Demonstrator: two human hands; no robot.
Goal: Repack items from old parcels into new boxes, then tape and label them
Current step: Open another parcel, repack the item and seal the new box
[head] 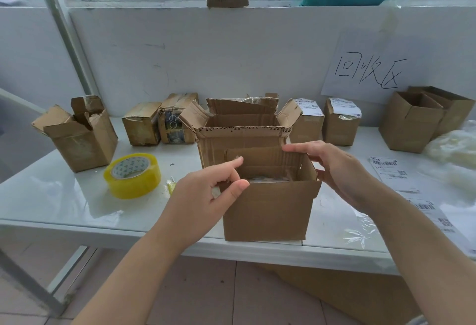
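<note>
- The small box (268, 208) stands at the table's (64, 196) near edge, its front face almost flush with the rim.
- Just behind it is a larger open box (242, 139) with ragged flaps. You cannot tell whether the two touch.
- To the left there is bare tabletop between the small box and the tape roll (132, 175), which lies flat, and more beyond the roll.
- To the right, label sheets (401, 178) lie flat near your forearm, with crumpled clear wrap (456, 149) further out.
- Your left hand (206, 196) grips the small box's left top edge, thumb over the front corner, forefinger reaching toward the rear flap and the other fingers curled.
- Your right hand (334, 167) is nearly flat, with its fingertips on the rear flap's top edge and its palm behind the upright right flap.
- Low inside the small box sits something in glossy clear wrap — too hidden to name.
- The larger box's inside is out of sight.
- Along the wall are two taped parcels (141, 123) and two labelled parcels (341, 121), all shut.
- An open box stands at far left (79, 136) and open boxes at far right (412, 121) — contents not visible.
</note>
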